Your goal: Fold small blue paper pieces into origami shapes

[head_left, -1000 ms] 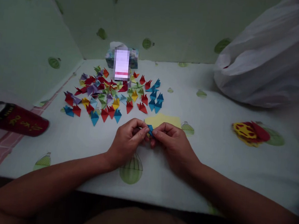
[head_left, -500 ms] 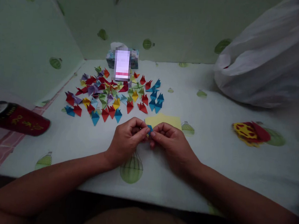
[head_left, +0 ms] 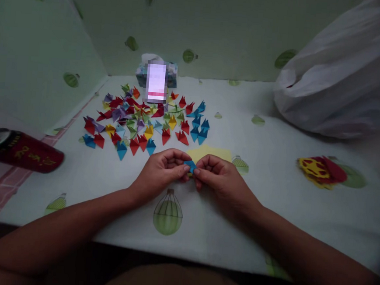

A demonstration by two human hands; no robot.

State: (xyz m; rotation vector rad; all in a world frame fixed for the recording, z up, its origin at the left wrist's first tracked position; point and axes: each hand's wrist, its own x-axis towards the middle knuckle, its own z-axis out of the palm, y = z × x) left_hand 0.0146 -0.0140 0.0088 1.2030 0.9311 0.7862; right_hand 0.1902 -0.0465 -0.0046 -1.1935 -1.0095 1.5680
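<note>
Between my two hands is a small folded piece of blue paper [head_left: 191, 165], held just above the table. My left hand [head_left: 166, 169] pinches its left side between thumb and fingers. On its right side the thumb and fingers of my right hand [head_left: 218, 175] are closed on it. Behind the hands lies a sheet of yellow paper [head_left: 213, 152], partly covered by them. Beyond and to the left spread several folded paper cranes in red, blue, yellow, green and purple, among them a blue crane [head_left: 121, 149] and a red crane [head_left: 166, 136].
A dark red can [head_left: 27, 152] stands at the left. At the back a phone [head_left: 157, 80] with a blurred screen leans against a tissue box [head_left: 173, 74]. A white plastic bag [head_left: 339, 84] bulges at the right, with red and yellow cut-out pieces [head_left: 316, 171] in front of it.
My left hand has turned slightly, and more of the blue paper's flat face shows between the fingers. The whole view has shifted a little. The cranes lie as before.
</note>
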